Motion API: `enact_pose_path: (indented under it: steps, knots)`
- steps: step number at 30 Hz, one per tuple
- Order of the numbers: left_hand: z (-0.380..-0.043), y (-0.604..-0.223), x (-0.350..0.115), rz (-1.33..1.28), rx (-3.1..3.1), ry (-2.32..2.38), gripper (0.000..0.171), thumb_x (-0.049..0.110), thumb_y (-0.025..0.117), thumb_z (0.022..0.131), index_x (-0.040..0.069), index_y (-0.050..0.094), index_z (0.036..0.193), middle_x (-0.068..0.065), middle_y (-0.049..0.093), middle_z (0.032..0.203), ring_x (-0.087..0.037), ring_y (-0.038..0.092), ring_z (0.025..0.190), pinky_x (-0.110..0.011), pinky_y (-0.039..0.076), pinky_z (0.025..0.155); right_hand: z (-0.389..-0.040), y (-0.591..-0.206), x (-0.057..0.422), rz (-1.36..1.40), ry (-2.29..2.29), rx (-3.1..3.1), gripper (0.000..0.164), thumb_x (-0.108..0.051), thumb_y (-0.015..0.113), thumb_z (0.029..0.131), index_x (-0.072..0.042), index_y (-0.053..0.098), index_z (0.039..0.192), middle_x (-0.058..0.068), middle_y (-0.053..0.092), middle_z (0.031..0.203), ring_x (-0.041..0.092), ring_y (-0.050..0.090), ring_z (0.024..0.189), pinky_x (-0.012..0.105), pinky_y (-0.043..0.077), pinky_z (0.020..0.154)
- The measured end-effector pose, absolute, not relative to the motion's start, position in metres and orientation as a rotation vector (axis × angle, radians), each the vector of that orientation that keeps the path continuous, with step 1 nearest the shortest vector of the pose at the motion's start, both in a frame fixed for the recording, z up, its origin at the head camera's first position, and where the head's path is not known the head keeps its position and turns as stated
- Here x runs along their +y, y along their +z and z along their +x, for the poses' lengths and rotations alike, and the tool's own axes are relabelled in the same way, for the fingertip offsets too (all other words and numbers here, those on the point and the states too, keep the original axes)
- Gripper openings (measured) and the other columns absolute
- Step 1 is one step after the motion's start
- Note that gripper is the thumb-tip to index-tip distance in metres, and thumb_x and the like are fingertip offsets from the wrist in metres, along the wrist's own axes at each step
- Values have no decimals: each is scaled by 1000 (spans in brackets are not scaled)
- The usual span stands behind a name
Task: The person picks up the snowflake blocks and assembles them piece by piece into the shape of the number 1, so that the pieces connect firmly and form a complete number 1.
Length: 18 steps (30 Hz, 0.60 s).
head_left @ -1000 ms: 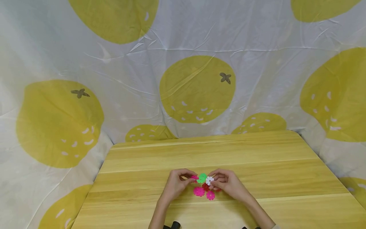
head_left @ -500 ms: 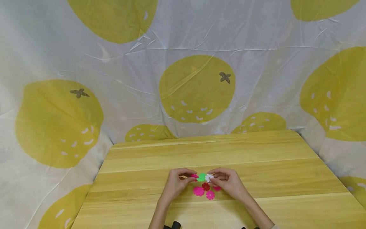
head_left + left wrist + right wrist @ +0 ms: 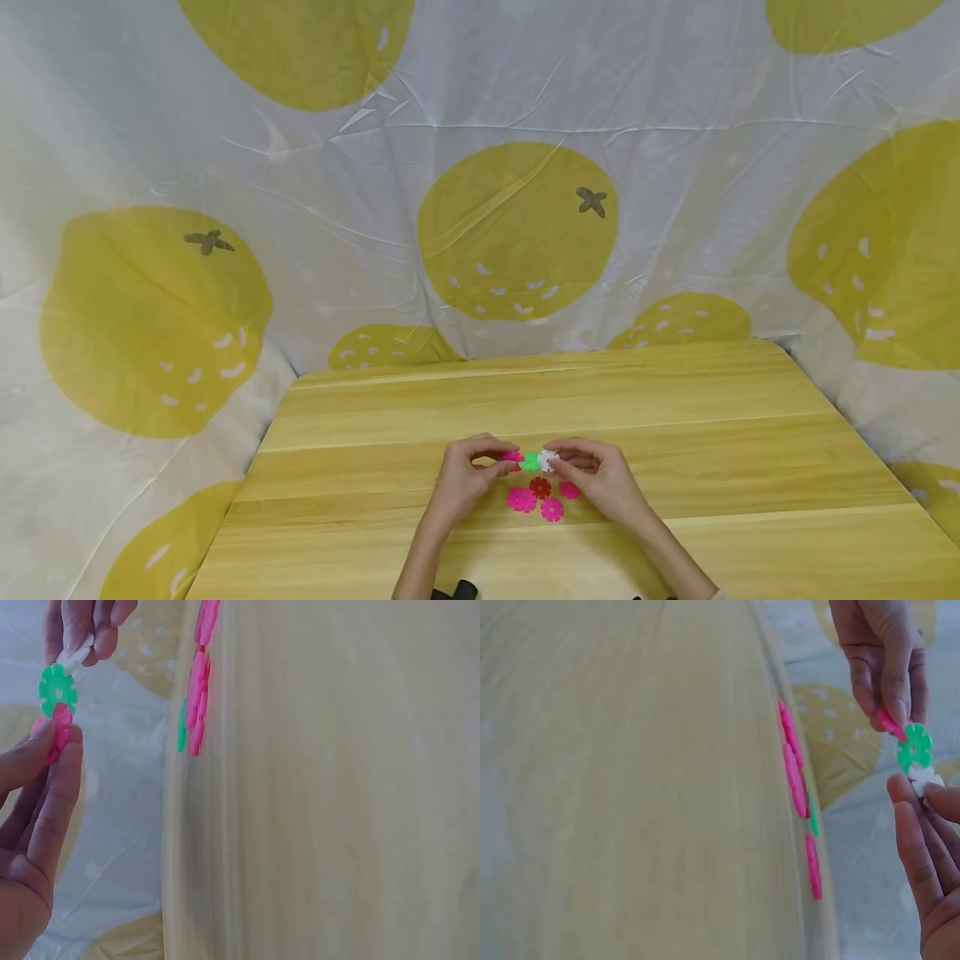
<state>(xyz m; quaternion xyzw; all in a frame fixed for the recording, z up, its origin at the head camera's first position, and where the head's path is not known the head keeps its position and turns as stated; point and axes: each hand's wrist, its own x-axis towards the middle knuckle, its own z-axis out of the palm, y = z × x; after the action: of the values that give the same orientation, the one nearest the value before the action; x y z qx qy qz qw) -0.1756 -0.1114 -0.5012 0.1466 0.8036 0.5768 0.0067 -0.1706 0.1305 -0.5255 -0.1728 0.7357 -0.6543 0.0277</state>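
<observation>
Three notched snowflake discs form a row between my hands, above the table. At the left end is a pink disc, pinched between the thumb and fingers of my left hand. My right hand pinches a white disc at the other end. Between them sits a green disc, slotted into the pink one; in the right wrist view it meets the white disc, partly covered by fingers. Below lie a red disc and several pink discs.
The wooden table spreads around the hands. Another green disc lies by the pink ones in the right wrist view. A black object shows at the bottom edge. Behind hangs a lemon-patterned cloth.
Both hands have moved slightly up in the head view with the row, the white disc rising most. The green disc now looks tilted flatter. More of the loose red and right-hand pink discs shows.
</observation>
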Motion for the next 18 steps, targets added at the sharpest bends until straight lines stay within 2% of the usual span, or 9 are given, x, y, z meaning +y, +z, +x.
enact_pose_path:
  steps: [10, 18]
  knots:
    - [-174, -501, -108, 448, 2511, 1872, 21, 10, 84, 86, 4, 81, 106, -6, 79, 97, -11, 73, 90, -24, 61, 79, -169, -525, 130, -548, -2086, 2274, 26, -5, 71, 97, 8, 70, 120, 29, 74, 101, 30, 79, 85, 45, 63, 76]
    - [-174, -501, -106, 433, 2461, 1941, 17, 8, 83, 86, 2, 81, 102, -7, 80, 97, -16, 72, 93, -27, 60, 83, -168, -524, 130, -526, -2082, 2342, 24, -10, 74, 96, 3, 74, 117, 23, 77, 99, 26, 79, 83, 39, 64, 75]
